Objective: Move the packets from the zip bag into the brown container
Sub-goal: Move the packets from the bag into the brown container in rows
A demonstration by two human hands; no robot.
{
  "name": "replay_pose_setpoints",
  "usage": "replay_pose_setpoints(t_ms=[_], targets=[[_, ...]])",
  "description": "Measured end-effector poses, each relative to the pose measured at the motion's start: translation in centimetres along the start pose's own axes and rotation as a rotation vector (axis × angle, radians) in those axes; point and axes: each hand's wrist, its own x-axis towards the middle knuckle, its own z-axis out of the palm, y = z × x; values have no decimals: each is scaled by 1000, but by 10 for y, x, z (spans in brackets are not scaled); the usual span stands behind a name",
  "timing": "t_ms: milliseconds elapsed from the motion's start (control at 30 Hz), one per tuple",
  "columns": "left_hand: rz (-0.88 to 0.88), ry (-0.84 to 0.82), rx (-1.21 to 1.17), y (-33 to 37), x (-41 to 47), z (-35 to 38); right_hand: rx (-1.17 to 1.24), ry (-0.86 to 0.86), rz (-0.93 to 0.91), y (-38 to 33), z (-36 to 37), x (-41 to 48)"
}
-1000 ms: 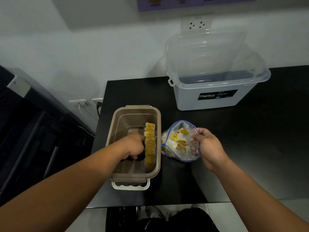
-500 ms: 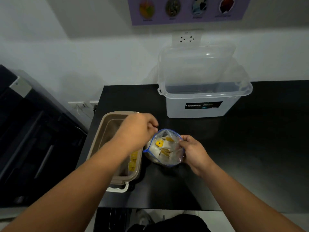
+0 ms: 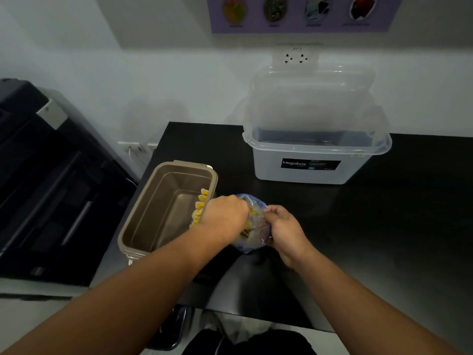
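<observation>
One black surface (image 3: 384,226) carries everything. At its far side stands one clear Megabox storage box (image 3: 314,172), its lid raised behind it. Nearer and to the left sits one brown container (image 3: 163,208), open-topped. Just right of it lies one blue-edged zip bag (image 3: 256,221). The right hand (image 3: 284,226) pinches the bag's right rim. The left hand (image 3: 225,219) reaches into its mouth, fingers hidden, so its grip cannot be told. Yellow-printed packets (image 3: 201,206) line the container's right wall, at least four showing; more lie blurred, uncountable, inside the bag.
</observation>
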Motion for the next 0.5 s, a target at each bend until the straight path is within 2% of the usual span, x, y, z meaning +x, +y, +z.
replay_pose_setpoints(t_ms=[233, 400, 500], targets=[[-46, 135, -358, -29, -16, -27, 67, 87, -40, -1, 9, 6], [-35, 258, -377, -79, -42, -57, 39, 178, -77, -2, 22, 9], [-27, 271, -376, -112, -58, -67, 107, 225, -77, 2, 33, 11]])
